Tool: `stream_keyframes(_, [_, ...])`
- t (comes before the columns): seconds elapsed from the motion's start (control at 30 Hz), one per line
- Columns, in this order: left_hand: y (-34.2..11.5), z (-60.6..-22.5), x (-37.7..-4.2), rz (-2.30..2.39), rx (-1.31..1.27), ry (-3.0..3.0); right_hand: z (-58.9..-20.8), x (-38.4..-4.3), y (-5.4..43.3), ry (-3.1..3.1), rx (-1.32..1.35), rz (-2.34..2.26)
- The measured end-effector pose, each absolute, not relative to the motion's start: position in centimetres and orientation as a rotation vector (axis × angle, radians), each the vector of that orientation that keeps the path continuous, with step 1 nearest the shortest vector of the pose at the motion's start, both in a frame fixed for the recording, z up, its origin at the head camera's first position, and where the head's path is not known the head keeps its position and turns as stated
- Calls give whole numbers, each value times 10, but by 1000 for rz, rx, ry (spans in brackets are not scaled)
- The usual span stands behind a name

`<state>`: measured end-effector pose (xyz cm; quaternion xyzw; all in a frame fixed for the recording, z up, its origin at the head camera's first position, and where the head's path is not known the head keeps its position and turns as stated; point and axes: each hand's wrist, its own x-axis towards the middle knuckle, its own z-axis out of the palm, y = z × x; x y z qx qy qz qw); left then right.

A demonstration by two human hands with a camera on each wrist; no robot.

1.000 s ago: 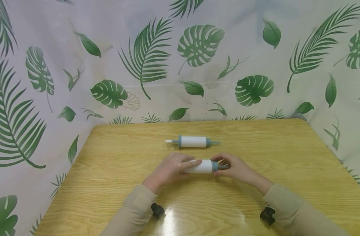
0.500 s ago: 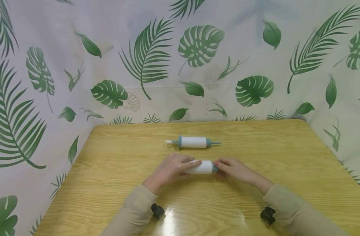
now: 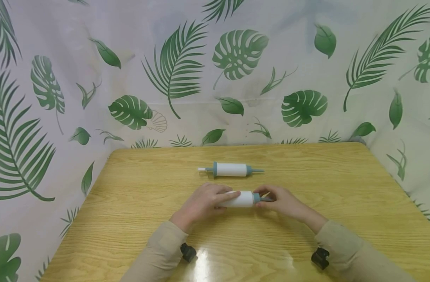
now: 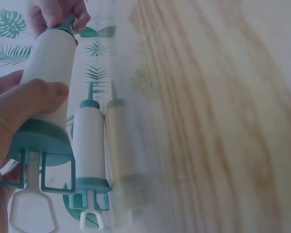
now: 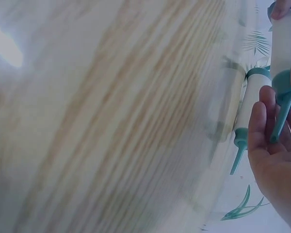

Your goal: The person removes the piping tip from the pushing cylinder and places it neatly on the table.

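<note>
The left hand [image 3: 203, 200] grips the white barrel [image 3: 244, 199]; the right hand [image 3: 283, 201] pinches the teal nozzle cap [image 3: 256, 197]. The barrel lies between both hands, long axis left-to-right, near-parallel to the second tube [image 3: 231, 169] beyond, on the counter [image 3: 148, 172].

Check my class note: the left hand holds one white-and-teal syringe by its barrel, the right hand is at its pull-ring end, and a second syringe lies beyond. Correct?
Not quite: the right hand is at the nozzle end, as the right wrist view shows. The left hand does hold the barrel, and the second syringe lies beyond.
</note>
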<state>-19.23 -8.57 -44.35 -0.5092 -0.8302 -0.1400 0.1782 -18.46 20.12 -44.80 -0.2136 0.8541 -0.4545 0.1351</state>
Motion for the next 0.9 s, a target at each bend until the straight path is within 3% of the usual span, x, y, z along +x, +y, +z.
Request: stream_keyframes(0.9, [-94, -455, -201, -413, -1418, -2577, -450, -183, 207, 2486, -652, -1266])
